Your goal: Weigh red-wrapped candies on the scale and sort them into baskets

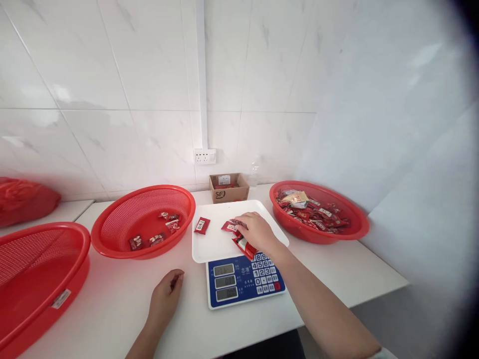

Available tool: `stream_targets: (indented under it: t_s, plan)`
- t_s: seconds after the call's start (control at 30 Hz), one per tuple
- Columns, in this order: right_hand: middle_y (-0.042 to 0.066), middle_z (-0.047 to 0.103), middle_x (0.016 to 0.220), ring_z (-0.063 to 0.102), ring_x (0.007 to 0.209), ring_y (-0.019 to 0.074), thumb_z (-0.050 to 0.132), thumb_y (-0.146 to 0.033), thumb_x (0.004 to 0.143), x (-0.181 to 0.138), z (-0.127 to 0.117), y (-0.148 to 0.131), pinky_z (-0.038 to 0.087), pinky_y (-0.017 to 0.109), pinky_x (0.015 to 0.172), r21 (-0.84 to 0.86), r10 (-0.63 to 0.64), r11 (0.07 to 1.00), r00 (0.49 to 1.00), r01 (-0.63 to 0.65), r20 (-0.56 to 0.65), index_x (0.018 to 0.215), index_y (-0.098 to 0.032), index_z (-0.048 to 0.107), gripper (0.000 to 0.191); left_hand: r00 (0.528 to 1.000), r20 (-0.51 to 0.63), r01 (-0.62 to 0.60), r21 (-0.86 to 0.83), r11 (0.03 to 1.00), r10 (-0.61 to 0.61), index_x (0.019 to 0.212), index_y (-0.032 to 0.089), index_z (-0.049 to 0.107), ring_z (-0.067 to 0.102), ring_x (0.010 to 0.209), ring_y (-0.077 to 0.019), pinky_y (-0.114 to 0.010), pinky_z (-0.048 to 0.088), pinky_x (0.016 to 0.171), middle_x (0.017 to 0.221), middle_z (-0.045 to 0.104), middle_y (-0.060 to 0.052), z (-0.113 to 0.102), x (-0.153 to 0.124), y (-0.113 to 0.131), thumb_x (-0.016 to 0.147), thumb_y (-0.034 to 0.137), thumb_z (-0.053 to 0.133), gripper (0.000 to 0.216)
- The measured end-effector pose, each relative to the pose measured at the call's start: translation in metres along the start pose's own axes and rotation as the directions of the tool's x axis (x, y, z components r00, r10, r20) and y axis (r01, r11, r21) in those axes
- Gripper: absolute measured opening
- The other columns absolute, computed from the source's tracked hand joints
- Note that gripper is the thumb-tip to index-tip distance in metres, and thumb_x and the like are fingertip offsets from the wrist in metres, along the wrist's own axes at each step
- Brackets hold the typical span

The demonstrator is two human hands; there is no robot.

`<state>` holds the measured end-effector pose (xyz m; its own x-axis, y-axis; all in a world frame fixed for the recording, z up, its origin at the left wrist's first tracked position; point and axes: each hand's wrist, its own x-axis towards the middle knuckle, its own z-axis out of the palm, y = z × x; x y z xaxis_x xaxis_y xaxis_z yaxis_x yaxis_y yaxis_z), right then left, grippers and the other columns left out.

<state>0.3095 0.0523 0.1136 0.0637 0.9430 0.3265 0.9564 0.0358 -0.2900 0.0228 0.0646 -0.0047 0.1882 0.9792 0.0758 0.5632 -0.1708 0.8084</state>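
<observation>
My right hand [258, 230] is over the white tray [209, 252] of a digital scale, its fingers closed on small red snack packets [232, 226]. Beneath that hand, another red packet [245, 248] lies at the tray's front edge and sticks out a little over the blue keypad panel [245, 286]. One more red packet [202, 225] lies apart on the tray's left side. On the white table, left of the scale, my left hand [167, 293] rests with its fingers curled in and nothing visible in them.
At right stands a red basket [320, 238] heaped with packets; another red basket [112, 247] at left holds several. A further red basket [71, 279] is at far left, near a red bag [26, 200]. Behind the scale are a cardboard box [230, 193] and a wall socket [205, 156].
</observation>
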Motion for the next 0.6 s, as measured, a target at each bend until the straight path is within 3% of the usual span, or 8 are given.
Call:
stream_targets:
  t_s: [0.13,0.23,0.33,0.43,0.53,0.6]
  plan:
    - [0.009,0.057,0.122,0.045,0.116,0.0235,0.045,-0.037,0.087,0.009,0.004,-0.026,0.034,0.037,0.098,0.036,-0.147,0.989,0.986,0.145,0.081,0.118,-0.018,0.059,0.039,1.0,-0.008,-0.009,-0.003,1.0,0.009,0.083,0.023,0.06,0.063,0.071,-0.0193,-0.031,0.05,0.068,0.077,0.068,-0.001,0.0,0.0,0.001,0.077,0.04,0.044,0.024]
    - [0.008,0.041,0.139,0.027,0.131,0.0282,0.042,-0.047,0.087,0.02,0.014,-0.05,0.024,0.05,0.104,0.062,-0.295,0.955,0.925,0.289,0.24,0.129,-0.022,0.049,0.049,1.0,-0.006,-0.015,-0.009,1.0,0.015,0.083,0.023,0.06,0.064,0.072,-0.0194,-0.031,0.05,0.068,0.078,0.068,-0.001,0.0,0.0,0.002,0.078,0.04,0.044,0.024]
    - [0.005,0.032,0.145,0.014,0.135,0.0308,0.039,-0.051,0.087,0.032,0.025,-0.066,0.016,0.062,0.102,0.099,-0.351,0.935,0.861,0.34,0.368,0.13,-0.025,0.045,0.051,1.0,-0.002,-0.015,-0.008,1.0,0.015,0.083,0.023,0.06,0.064,0.072,-0.0193,-0.031,0.05,0.069,0.078,0.068,-0.001,0.0,0.0,0.002,0.078,0.04,0.044,0.024]
    - [0.007,0.038,0.141,0.015,0.135,0.0309,0.039,-0.051,0.086,0.037,0.027,-0.069,0.013,0.064,0.101,0.105,-0.348,0.936,0.841,0.336,0.415,0.124,-0.023,0.052,0.048,1.0,0.002,-0.019,-0.005,1.0,0.019,0.083,0.023,0.06,0.064,0.072,-0.0192,-0.031,0.05,0.069,0.078,0.068,-0.001,-0.001,0.0,0.001,0.078,0.039,0.044,0.023]
    - [0.008,0.059,0.12,0.023,0.133,0.03,0.039,-0.048,0.087,0.03,0.016,-0.061,0.012,0.061,0.103,0.126,-0.339,0.94,0.846,0.316,0.412,0.102,-0.022,0.065,0.04,1.0,0.014,-0.017,0.0,1.0,0.017,0.084,0.023,0.059,0.064,0.072,-0.019,-0.031,0.05,0.069,0.079,0.068,-0.001,-0.002,-0.001,0.001,0.079,0.04,0.043,0.024]
    - [0.007,0.065,0.107,0.028,0.132,0.028,0.037,-0.047,0.089,0.022,0.004,-0.048,0.014,0.055,0.105,0.177,-0.35,0.936,0.848,0.303,0.399,0.09,-0.022,0.068,0.04,1.0,0.022,-0.01,0.005,1.0,0.01,0.084,0.023,0.06,0.064,0.073,-0.019,-0.031,0.05,0.07,0.08,0.068,-0.001,-0.002,-0.001,0.001,0.079,0.04,0.043,0.024]
